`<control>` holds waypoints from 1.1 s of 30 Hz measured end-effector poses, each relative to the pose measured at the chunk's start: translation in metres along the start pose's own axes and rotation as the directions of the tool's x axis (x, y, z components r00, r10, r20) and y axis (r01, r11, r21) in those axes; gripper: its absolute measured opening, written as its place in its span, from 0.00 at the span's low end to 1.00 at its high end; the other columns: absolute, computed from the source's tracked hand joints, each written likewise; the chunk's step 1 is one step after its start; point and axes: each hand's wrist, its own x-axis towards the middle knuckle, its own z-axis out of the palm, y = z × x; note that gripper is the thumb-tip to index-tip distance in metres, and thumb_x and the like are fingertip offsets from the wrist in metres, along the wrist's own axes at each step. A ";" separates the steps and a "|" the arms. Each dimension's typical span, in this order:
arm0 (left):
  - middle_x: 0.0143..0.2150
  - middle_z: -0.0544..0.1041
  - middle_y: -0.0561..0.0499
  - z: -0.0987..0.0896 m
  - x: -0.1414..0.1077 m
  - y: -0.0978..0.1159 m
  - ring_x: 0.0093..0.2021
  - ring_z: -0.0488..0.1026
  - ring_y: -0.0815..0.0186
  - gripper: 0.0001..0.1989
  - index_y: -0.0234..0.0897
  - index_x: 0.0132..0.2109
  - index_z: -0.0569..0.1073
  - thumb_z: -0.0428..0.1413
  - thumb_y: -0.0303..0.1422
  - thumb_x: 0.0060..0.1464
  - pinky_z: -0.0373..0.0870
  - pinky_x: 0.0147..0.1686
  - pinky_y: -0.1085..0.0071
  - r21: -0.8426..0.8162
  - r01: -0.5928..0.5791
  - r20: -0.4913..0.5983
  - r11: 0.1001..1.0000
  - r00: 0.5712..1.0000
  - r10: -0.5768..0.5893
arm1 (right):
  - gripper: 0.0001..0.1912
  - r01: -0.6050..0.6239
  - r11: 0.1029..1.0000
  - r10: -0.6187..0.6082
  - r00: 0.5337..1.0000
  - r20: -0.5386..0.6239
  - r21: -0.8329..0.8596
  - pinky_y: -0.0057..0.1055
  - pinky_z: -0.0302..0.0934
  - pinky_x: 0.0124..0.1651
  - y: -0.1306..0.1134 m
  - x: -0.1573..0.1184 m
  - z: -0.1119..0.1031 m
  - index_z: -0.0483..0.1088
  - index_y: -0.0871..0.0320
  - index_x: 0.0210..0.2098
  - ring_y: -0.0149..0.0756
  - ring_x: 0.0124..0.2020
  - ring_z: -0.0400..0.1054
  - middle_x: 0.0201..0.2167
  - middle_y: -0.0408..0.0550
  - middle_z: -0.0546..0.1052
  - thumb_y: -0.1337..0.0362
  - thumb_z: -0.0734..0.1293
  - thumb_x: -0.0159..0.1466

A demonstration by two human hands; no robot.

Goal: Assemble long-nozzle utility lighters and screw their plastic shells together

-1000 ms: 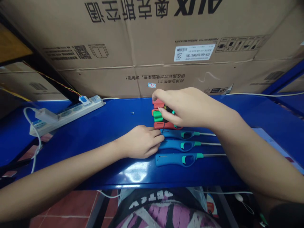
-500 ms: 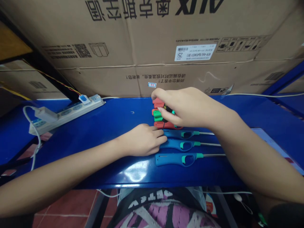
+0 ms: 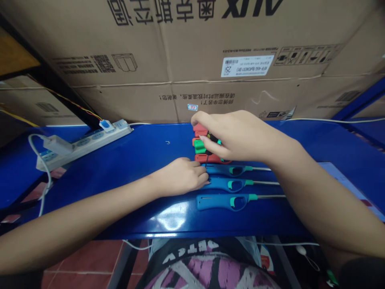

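Long-nosed gas lighters lie in a column on the blue table, handles to the left. My right hand [image 3: 237,134] is closed around a screwdriver [image 3: 213,138] with a black and yellow handle, its thin dark shaft pointing down at the top blue lighter [image 3: 222,169]. The fingers of my left hand [image 3: 188,176] curl over that lighter's handle end and hide part of it. Just below are a second blue lighter [image 3: 221,184], by my left fingertips, and a third blue lighter [image 3: 219,202]. A green lighter [image 3: 200,147] and red lighters [image 3: 201,158] lie partly under my right hand.
A white power strip [image 3: 87,144] with plugs and cables lies at the left. Behind the table [image 3: 126,212] stands a large cardboard box [image 3: 144,56]. Tiny metal bits [image 3: 167,142] lie left of the lighters. A flat pale sheet or panel [image 3: 339,176] is partly behind my right forearm.
My left fingers have drawn slightly back to the left and curled in, so more of the screwdriver's shaft shows over the top blue lighter. My right hand has hardly moved.
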 end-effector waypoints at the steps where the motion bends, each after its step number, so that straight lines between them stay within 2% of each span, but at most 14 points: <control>1: 0.28 0.76 0.50 -0.001 0.000 0.000 0.27 0.72 0.64 0.18 0.35 0.31 0.70 0.48 0.35 0.70 0.61 0.27 0.66 -0.003 0.013 0.007 1.000 1.000 -0.013 | 0.18 0.001 1.000 -0.001 1.000 -0.002 0.002 0.31 0.43 0.27 0.000 0.000 0.000 0.64 0.59 0.56 0.37 0.29 0.68 0.37 0.50 0.80 0.62 0.55 0.69; 8: 0.30 0.77 0.50 -0.007 -0.002 -0.003 0.29 0.73 0.63 0.19 0.36 0.33 0.70 0.45 0.37 0.71 0.65 0.31 0.65 -0.079 0.073 0.101 0.994 0.993 -0.065 | 0.19 -0.006 1.000 0.006 1.000 0.003 0.001 0.31 0.44 0.29 0.000 0.000 0.000 0.64 0.59 0.57 0.38 0.30 0.69 0.38 0.51 0.80 0.63 0.55 0.69; 13: 0.35 0.77 0.48 -0.015 -0.005 -0.004 0.33 0.74 0.60 0.07 0.37 0.38 0.70 0.51 0.33 0.63 0.66 0.31 0.64 -0.174 0.024 0.141 0.984 0.990 0.001 | 0.18 0.008 1.000 -0.008 1.000 -0.004 -0.003 0.32 0.43 0.27 0.000 0.000 0.000 0.63 0.59 0.56 0.37 0.29 0.68 0.37 0.50 0.80 0.62 0.55 0.69; 16: 0.35 0.77 0.47 -0.015 -0.005 -0.003 0.34 0.73 0.60 0.04 0.37 0.37 0.69 0.52 0.31 0.60 0.67 0.32 0.64 -0.216 0.025 0.163 0.976 0.986 0.010 | 0.18 0.011 1.000 -0.011 1.000 -0.009 -0.007 0.31 0.42 0.27 0.000 0.001 0.002 0.64 0.59 0.56 0.37 0.28 0.67 0.36 0.49 0.80 0.62 0.56 0.69; 23: 0.36 0.77 0.48 -0.013 -0.005 -0.005 0.33 0.73 0.61 0.05 0.38 0.39 0.69 0.50 0.32 0.63 0.67 0.33 0.65 -0.213 0.083 0.149 0.973 0.987 -0.052 | 0.18 0.008 1.000 -0.008 1.000 0.005 0.015 0.31 0.42 0.27 0.000 0.002 0.004 0.64 0.59 0.56 0.36 0.28 0.67 0.38 0.50 0.80 0.63 0.56 0.68; 33: 0.34 0.76 0.48 -0.005 -0.008 -0.007 0.31 0.72 0.62 0.07 0.38 0.39 0.68 0.48 0.32 0.66 0.66 0.32 0.66 -0.199 0.013 0.112 0.980 0.994 0.010 | 0.19 0.007 1.000 -0.007 1.000 0.013 0.002 0.31 0.42 0.27 0.001 0.002 0.004 0.63 0.59 0.57 0.37 0.28 0.67 0.36 0.50 0.80 0.62 0.56 0.69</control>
